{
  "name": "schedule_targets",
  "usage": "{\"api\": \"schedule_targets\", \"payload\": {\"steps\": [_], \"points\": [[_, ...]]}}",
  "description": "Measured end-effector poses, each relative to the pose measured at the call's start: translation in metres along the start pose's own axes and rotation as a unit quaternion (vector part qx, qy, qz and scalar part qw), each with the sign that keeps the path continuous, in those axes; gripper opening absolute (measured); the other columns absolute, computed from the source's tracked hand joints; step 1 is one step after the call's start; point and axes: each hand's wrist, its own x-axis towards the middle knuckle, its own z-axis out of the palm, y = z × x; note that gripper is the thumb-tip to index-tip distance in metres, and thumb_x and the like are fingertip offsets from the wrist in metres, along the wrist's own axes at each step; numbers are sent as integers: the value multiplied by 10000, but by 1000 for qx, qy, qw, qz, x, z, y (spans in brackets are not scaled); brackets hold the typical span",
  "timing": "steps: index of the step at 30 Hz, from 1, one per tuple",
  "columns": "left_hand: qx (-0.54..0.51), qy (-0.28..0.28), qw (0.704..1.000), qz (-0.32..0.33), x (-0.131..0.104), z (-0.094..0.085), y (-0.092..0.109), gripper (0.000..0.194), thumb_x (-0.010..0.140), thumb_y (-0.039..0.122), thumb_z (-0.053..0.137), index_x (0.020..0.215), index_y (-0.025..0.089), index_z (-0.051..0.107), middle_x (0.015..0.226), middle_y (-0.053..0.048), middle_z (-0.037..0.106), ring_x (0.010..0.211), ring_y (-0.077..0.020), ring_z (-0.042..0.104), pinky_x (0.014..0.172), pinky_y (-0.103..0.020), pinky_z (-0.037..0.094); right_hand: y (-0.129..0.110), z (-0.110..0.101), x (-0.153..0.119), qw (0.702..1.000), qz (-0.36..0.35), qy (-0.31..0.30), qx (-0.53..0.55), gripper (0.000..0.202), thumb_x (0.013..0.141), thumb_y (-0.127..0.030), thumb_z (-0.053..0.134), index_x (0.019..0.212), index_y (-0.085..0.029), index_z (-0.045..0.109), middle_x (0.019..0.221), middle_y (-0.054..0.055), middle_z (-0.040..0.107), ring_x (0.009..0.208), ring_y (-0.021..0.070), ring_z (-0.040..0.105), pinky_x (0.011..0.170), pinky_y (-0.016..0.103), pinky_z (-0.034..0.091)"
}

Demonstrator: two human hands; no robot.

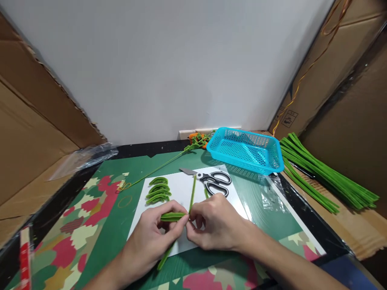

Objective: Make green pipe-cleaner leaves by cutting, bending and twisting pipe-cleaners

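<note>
My left hand (154, 233) pinches a folded bundle of green pipe cleaners (173, 217) between thumb and fingers. Closed against the bundle's right end is my right hand (214, 223), its fingertips meeting the left thumb where a green stem stands up. What exactly the right fingers grip is hidden. One pipe cleaner end (193, 189) points up between the hands, and another (165, 258) sticks out below the left hand. Several bent green leaf-shaped pieces (159, 189) lie in a row on white paper (178, 183). Scissors (211, 179) rest behind the right hand, blades partly apart.
A turquoise basket (244, 163) stands at the back right. Beside it lies a thick bundle of green pipe cleaners (326, 173) on cardboard. An orange flower (198, 139) with a long green stem lies toward the back. Cardboard walls (39, 92) flank the table.
</note>
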Motion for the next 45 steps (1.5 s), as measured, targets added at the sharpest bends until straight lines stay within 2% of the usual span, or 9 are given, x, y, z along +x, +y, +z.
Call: {"api": "schedule_targets", "payload": {"steps": [11,16,29,34,37,39,42,44,45], "points": [[-163,-17,981,-101,7,2,3,290,846,465,817,872,205,692,448,76,532,282,-78,428,294,-145,352,6,-9,5,981,-117,88,-132,133,1005,-224,592,909,-187,677,740,14,729,584,126,656,512,238,386],[-197,-28,976,-88,7,0,7,280,851,429,829,926,202,683,563,54,610,334,-100,540,295,-148,402,10,-14,8,972,-169,103,-126,127,1068,-181,569,1065,-172,696,985,60,796,791,133,744,627,228,509],[-78,-12,997,-2,1,-4,16,150,907,337,763,874,211,691,532,47,583,375,-97,502,375,-172,396,10,-13,4,950,-238,89,-179,182,1052,-91,524,1035,-121,702,886,83,768,693,166,681,605,281,502],[76,44,988,124,-6,-7,15,61,971,245,674,946,200,706,651,26,637,521,-126,627,515,-203,514,-1,-12,4,985,-152,84,-4,199,1048,-142,527,991,-130,717,867,87,743,700,157,663,605,261,492],[173,74,945,265,-8,-10,10,143,941,90,664,1013,208,701,756,20,694,601,-114,662,604,-198,540,-7,-13,8,978,-12,56,200,152,1000,-206,622,904,-149,726,779,43,708,659,137,637,603,242,501],[228,69,905,353,-8,-12,6,270,909,2,657,1081,207,694,826,3,732,682,-122,700,667,-200,551,-8,-13,11,923,119,-11,367,206,952,-314,708,823,-153,707,682,10,659,566,129,612,532,236,502],[268,37,870,412,-7,-13,3,379,889,-57,622,1156,206,686,872,-17,757,751,-142,731,701,-211,560,-4,-12,16,780,264,-118,555,398,843,-502,807,744,-141,670,637,-6,620,421,101,529,390,229,454],[257,43,888,379,-5,-10,4,329,905,-25,632,1118,217,693,875,-13,757,754,-144,731,705,-213,563,-1,-10,17,751,289,-128,580,448,804,-547,831,734,-138,663,658,-3,625,403,88,512,365,223,439],[234,55,911,336,-4,-9,4,258,925,18,645,1077,220,696,867,-9,750,737,-140,724,689,-210,562,-1,-10,16,771,281,-113,561,440,822,-547,818,746,-140,667,656,-7,622,403,88,513,364,220,436]]}}
